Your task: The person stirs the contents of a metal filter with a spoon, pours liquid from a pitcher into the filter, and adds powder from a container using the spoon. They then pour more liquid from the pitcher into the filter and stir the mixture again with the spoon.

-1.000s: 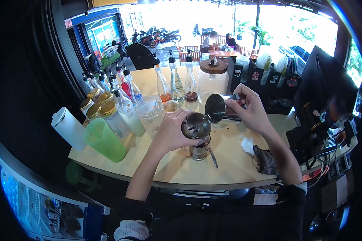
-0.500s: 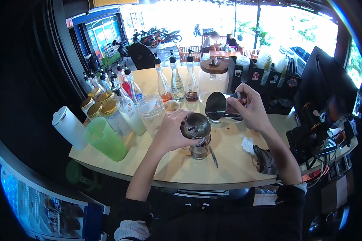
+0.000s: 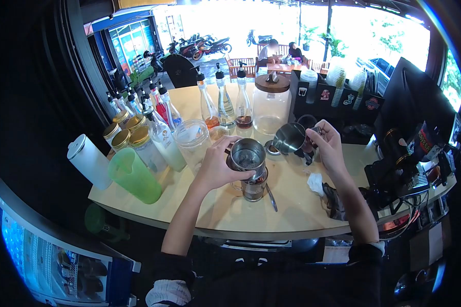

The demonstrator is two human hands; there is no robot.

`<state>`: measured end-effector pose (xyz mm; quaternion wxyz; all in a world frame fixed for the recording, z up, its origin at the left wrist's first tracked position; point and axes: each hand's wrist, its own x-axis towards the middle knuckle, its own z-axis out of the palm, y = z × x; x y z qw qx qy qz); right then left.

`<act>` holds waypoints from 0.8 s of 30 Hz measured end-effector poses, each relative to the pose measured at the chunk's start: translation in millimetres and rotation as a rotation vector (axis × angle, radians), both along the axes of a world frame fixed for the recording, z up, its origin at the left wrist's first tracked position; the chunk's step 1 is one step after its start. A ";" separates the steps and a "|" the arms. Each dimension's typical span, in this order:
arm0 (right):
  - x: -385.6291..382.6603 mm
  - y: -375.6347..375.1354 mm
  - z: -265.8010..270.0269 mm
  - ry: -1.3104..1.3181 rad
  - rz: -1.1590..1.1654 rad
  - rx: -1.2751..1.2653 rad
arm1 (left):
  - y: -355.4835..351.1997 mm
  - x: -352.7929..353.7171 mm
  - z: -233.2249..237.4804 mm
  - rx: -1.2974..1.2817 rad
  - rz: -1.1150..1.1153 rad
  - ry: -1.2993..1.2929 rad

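Two shiny metal vessels were in hand over the pale wooden counter [image 3: 210, 217]. The left hand [image 3: 215, 168] curled around a silver, cylindrical metal cup [image 3: 248, 153], thumb on its near side, directly above a clear glass mug [image 3: 253, 191]; whether cup and mug touched, I could not tell. The right hand [image 3: 330, 145] gripped the handle of a dark, polished metal pitcher [image 3: 290, 138], tilted just beside the cup. Both vessels looked stiff, fairly light and probably slippery if wet; the pitcher's handle seemed its surest hold, the cup's wall a smoother one. The mug looked fragile.
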<state>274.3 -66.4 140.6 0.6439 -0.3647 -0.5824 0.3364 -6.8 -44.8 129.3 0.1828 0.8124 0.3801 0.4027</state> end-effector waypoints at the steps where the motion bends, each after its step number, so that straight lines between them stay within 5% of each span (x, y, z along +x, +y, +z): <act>1: 3.6 0.3 -7.9 0.000 0.001 0.000 | 0.8 -0.1 -1.1 -0.005 0.002 -0.004; 11: 18.1 5.0 -98.5 0.288 0.026 -0.219 | 4.5 0.9 -9.2 -0.066 -0.024 -0.020; 24: 7.1 12.1 -152.2 0.401 -0.006 -0.270 | 3.2 6.1 -14.4 -0.037 -0.072 0.030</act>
